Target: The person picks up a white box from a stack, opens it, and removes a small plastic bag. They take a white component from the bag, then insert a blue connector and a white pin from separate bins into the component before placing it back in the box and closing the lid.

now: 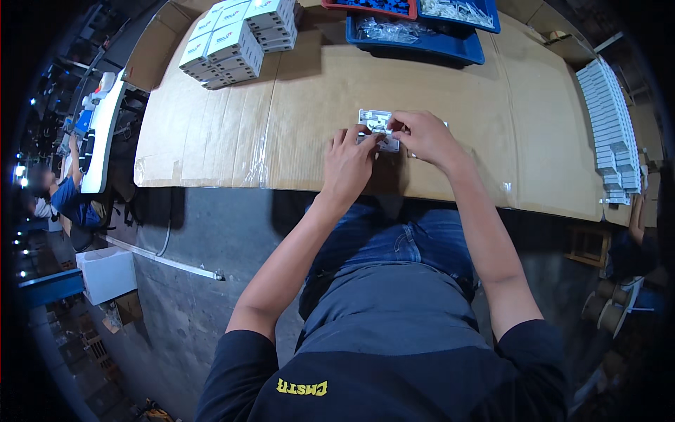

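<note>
A small white square casing lies on the cardboard-covered table in front of me, with small parts showing inside it. At its left side my left hand grips it, the thumb and a bent finger reaching over the near part. From the right, my right hand has its fingertips pinched together over the casing. Whatever those fingertips hold is hidden or too small to name. A bit of a small white piece peeks out beside the right hand.
Stacked white boxes stand at the far left of the table. Blue bins with clear bags and small parts sit at the back, beside a red bin. Long rows of white pieces line the right edge. Another person works at the left.
</note>
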A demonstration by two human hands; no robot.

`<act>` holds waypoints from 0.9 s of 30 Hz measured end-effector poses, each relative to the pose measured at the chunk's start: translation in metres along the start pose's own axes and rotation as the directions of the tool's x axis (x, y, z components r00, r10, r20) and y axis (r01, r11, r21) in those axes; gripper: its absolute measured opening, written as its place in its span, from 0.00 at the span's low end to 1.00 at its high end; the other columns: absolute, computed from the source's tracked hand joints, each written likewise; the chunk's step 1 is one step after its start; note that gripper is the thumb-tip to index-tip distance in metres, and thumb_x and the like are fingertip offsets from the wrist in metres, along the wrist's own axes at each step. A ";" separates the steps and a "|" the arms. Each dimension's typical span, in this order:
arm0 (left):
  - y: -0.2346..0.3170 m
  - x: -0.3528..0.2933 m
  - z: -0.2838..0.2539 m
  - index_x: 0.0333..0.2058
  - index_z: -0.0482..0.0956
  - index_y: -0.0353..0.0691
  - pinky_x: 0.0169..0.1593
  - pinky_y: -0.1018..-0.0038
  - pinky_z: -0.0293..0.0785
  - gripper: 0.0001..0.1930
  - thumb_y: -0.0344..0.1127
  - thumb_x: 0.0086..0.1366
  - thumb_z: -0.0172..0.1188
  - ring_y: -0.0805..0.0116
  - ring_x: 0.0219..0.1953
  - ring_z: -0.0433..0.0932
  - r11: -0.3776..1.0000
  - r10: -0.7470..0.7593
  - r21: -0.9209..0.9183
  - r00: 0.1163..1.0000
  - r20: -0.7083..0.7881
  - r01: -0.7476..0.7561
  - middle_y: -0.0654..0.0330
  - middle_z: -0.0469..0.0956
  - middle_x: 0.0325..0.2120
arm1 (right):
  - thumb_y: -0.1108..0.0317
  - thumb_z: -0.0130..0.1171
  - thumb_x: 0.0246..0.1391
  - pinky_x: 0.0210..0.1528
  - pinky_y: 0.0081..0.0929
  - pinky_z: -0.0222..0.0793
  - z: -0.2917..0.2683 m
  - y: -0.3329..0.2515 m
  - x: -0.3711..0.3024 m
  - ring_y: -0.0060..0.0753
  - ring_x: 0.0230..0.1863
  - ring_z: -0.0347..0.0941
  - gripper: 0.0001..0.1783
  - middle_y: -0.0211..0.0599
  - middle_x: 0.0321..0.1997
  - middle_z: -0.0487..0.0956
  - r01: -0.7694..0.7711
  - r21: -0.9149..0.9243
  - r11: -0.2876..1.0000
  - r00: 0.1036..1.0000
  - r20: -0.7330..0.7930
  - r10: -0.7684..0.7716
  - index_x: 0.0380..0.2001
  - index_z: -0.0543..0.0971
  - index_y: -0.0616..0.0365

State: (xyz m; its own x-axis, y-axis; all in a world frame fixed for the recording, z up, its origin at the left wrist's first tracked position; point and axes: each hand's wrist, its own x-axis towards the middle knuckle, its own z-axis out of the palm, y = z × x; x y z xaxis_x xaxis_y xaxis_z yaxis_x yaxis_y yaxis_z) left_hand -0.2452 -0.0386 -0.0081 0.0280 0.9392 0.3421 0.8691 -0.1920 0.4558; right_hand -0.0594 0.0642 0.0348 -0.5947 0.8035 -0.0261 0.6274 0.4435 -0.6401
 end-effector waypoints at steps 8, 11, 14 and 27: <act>0.001 0.000 0.002 0.46 0.86 0.51 0.54 0.57 0.71 0.15 0.31 0.60 0.65 0.53 0.54 0.74 0.999 -0.002 0.037 1.000 0.005 0.002 0.58 0.78 0.52 | 0.69 0.60 0.57 0.39 0.36 0.74 -0.001 0.002 -0.001 0.43 0.35 0.81 0.13 0.47 0.35 0.84 -0.005 0.043 0.999 1.000 -0.004 0.005 0.44 0.83 0.59; 0.006 0.000 -0.001 0.50 0.85 0.49 0.55 0.58 0.71 0.17 0.28 0.61 0.63 0.53 0.54 0.74 0.999 -0.015 0.053 0.999 0.041 0.013 0.60 0.76 0.52 | 0.69 0.60 0.56 0.39 0.37 0.75 -0.003 0.000 -0.003 0.43 0.36 0.82 0.14 0.45 0.35 0.85 -0.031 0.046 0.998 0.997 0.069 0.028 0.45 0.83 0.57; 0.008 -0.002 -0.001 0.50 0.84 0.48 0.56 0.58 0.71 0.18 0.28 0.61 0.63 0.53 0.54 0.74 0.998 -0.020 0.066 0.998 0.058 0.016 0.60 0.76 0.53 | 0.69 0.61 0.54 0.40 0.38 0.75 -0.001 0.001 -0.007 0.44 0.37 0.82 0.15 0.44 0.35 0.85 0.050 -0.033 0.998 0.997 0.062 -0.048 0.45 0.83 0.56; -0.008 0.003 -0.003 0.51 0.83 0.43 0.58 0.59 0.70 0.18 0.30 0.60 0.65 0.54 0.54 0.75 0.999 0.040 -0.039 0.999 0.036 -0.039 0.60 0.78 0.55 | 0.72 0.58 0.57 0.45 0.39 0.75 -0.006 0.011 -0.003 0.46 0.41 0.79 0.10 0.44 0.40 0.82 0.086 0.049 0.995 0.995 0.049 -0.088 0.40 0.82 0.61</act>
State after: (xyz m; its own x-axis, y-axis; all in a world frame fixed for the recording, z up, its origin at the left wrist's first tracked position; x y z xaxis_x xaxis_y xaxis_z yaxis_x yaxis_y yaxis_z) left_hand -0.2538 -0.0347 -0.0085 0.0805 0.9404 0.3305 0.8476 -0.2390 0.4737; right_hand -0.0480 0.0694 0.0322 -0.6716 0.7409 -0.0075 0.5488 0.4907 -0.6768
